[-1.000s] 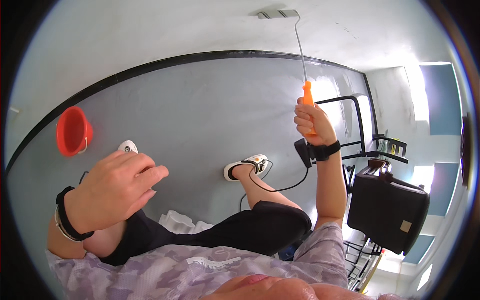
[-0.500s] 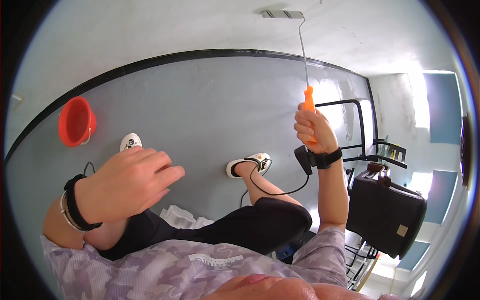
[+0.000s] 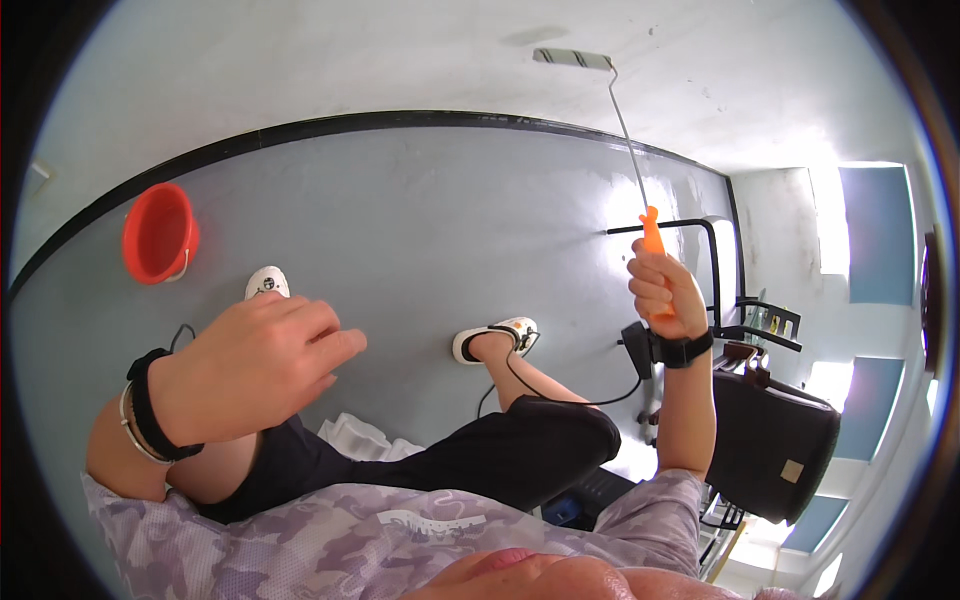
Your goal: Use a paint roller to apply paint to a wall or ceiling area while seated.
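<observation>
My right hand [image 3: 668,290] is wrapped round the orange handle of a paint roller [image 3: 573,59]. The thin metal rod runs up from the handle, and the pale, dark-striped sleeve is in front of the white wall [image 3: 400,70]. A grey shadow lies on the wall beyond the sleeve, with a gap between them. Over my lap, my left hand [image 3: 262,360] hangs with its back showing. Its fingers are loosely bent, the thumb is apart from the index finger, and no thing shows in it.
A red bucket [image 3: 160,233] stands on the grey floor [image 3: 380,220] at the left. Black skirting [image 3: 400,119] edges the wall. At the right are a black metal frame [image 3: 712,260] and a dark chair [image 3: 770,440]. A black cable [image 3: 560,399] hangs from my right wrist across my leg.
My right hand has moved right and nearer to me, bringing the roller down the wall. The gap between sleeve and shadow has widened. My left hand has barely moved.
</observation>
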`<state>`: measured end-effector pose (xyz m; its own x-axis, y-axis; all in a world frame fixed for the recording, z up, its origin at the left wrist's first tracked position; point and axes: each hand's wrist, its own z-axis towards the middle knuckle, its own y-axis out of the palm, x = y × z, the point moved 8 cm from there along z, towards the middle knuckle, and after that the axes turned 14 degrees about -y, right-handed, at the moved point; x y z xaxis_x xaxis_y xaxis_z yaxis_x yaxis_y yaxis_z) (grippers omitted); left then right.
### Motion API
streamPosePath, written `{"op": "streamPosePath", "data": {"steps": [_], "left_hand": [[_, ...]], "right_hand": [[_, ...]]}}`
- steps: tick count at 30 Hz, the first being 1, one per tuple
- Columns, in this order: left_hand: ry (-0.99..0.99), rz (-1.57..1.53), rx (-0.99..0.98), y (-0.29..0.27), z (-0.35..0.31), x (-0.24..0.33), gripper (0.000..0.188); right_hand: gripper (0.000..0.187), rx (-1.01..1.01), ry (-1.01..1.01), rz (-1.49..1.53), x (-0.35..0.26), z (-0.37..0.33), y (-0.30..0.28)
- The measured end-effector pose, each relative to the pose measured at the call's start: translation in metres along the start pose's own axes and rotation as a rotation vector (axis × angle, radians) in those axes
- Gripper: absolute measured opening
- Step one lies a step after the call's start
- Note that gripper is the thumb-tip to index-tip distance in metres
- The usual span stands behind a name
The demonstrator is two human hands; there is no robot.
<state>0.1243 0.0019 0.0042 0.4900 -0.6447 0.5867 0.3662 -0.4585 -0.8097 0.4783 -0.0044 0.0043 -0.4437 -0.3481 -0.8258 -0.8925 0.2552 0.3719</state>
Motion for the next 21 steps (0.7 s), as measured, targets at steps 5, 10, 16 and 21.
{"op": "streamPosePath", "data": {"steps": [5, 10, 16, 21], "left_hand": [[0.012, -0.029, 0.021, -0.005, -0.002, -0.002, 0.029], [0.019, -0.019, 0.01, -0.002, -0.007, -0.006, 0.032], [0.031, -0.022, -0.014, -0.003, 0.0, 0.001, 0.032], [0.032, -0.051, -0.029, 0.0, 0.003, 0.004, 0.031]], "right_hand": [[0.008, 0.024, 0.036, 0.015, 0.01, 0.032, -0.003], [0.008, 0.041, 0.021, -0.093, 0.01, 0.037, -0.005], [0.007, 0.059, 0.044, -0.069, 0.005, 0.027, -0.008], [0.009, -0.062, 0.087, 0.118, -0.001, 0.041, 0.005]]}}
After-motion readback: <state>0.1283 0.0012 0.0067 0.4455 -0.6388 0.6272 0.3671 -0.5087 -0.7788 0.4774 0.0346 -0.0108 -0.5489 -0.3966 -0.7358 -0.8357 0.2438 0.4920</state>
